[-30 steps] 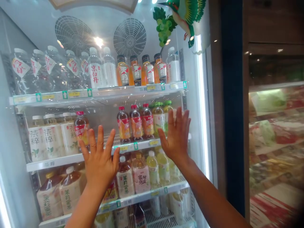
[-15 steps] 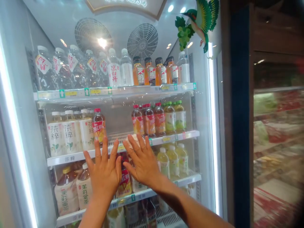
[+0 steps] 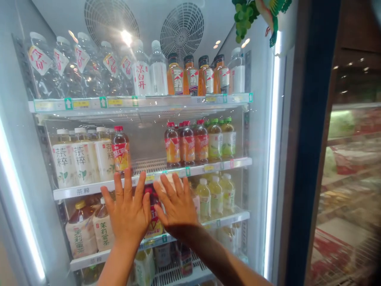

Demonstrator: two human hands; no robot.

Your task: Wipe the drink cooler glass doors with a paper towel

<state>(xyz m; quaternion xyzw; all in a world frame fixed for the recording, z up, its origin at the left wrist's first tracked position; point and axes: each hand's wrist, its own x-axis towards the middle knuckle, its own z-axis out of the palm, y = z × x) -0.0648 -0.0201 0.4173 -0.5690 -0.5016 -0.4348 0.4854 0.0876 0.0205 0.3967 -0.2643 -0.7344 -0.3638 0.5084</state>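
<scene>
My left hand [image 3: 128,212] and my right hand [image 3: 176,205] lie flat and side by side, fingers spread, on the glass door [image 3: 256,131] of a drinks cooler. Neither hand holds anything. Behind the glass at hand height stand tea bottles with brown and pale labels [image 3: 102,230] on the third shelf. Just above my left hand is a red-capped bottle [image 3: 120,149] on the second shelf, next to white-labelled bottles [image 3: 80,157].
The top shelf [image 3: 139,102] carries clear water bottles and orange drinks [image 3: 192,75]. Red- and green-capped bottles [image 3: 202,141] fill the right of the second shelf. A dark door frame [image 3: 309,143] stands to the right, with another chiller of packaged goods [image 3: 351,167] beyond it.
My right hand has slid left across the glass from the right side until it sits beside my left hand. The view has moved closer and slightly upward.
</scene>
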